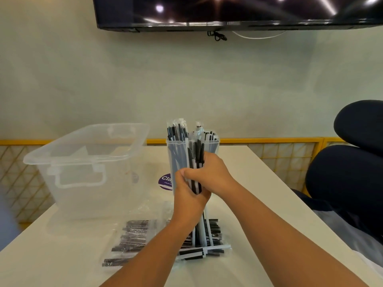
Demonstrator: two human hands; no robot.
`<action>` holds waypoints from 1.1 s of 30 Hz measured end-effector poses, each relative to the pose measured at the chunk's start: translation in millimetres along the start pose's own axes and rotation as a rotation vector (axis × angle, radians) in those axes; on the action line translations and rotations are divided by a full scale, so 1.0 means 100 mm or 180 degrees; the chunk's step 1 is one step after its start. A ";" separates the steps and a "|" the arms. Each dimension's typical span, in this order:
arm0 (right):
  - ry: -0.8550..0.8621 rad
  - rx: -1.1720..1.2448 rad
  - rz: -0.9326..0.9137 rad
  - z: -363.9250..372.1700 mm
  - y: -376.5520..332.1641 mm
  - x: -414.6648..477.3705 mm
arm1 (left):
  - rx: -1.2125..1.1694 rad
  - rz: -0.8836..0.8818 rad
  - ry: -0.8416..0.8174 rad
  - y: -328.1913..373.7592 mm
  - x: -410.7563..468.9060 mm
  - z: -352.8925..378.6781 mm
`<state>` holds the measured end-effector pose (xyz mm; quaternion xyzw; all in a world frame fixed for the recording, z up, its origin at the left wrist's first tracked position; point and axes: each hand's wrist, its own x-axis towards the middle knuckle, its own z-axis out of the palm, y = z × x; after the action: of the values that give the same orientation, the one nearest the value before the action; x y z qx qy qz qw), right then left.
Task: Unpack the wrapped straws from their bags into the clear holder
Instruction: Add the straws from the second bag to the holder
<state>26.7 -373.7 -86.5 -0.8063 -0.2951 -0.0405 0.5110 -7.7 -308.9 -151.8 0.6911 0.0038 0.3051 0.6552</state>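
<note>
Straws (pixel 196 156): wrapped bundle, upright, just in front of the clear holder (pixel 172 162)
Hands: left hand (pixel 187 198) low, right hand (pixel 213 172) above, fingers curled tight round it
Tip: imo square the ends, lift clear of the rim, then drop in

I'm getting soft, even, fairly bright light from overhead; bright spots and streaks are glaring in the dark wall screen (pixel 238 11). The worktop (pixel 259 183) is showing only faint shadows. Wide-angle distortion is bending the edges, and everything is looking slightly soft.
</note>
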 end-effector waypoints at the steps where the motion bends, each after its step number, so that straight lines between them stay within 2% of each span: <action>1: 0.0028 -0.0028 0.0015 0.01 0.01 0.01 | -0.0011 -0.0082 -0.0014 -0.02 -0.02 0.00; 4: 0.0083 -0.0109 0.0041 -0.02 -0.04 0.04 | 0.0086 -0.0257 -0.0134 -0.03 0.00 0.00; 11: 0.0343 0.0239 -0.0172 -0.34 -0.41 0.24 | 0.0372 -0.0128 -0.0290 0.32 0.19 0.01; 20: -0.0026 0.0200 -0.0286 -0.66 -0.83 0.58 | 0.0700 0.0147 -0.0663 0.80 0.60 0.00; 25: 0.0677 0.0221 -0.0588 -0.82 -1.06 0.83 | 0.0551 0.0332 -0.0609 0.96 1.00 0.03; 27: 0.1067 0.0331 -0.0642 -0.92 -1.11 0.95 | 0.0725 0.0339 -0.0622 0.90 1.16 -0.01; 31: 0.1816 0.0394 -0.0683 -1.07 -1.06 1.18 | 0.1460 0.0400 -0.0394 0.66 1.31 -0.22; 33: 0.1872 0.0226 -0.0654 -1.05 -0.95 1.27 | 0.2305 0.0561 -0.0282 0.50 1.36 -0.37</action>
<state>106.5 -378.4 86.2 -0.7077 -0.2157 -0.3131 0.5955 67.7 -227.9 -51.7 0.8883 0.0235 0.3090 0.3391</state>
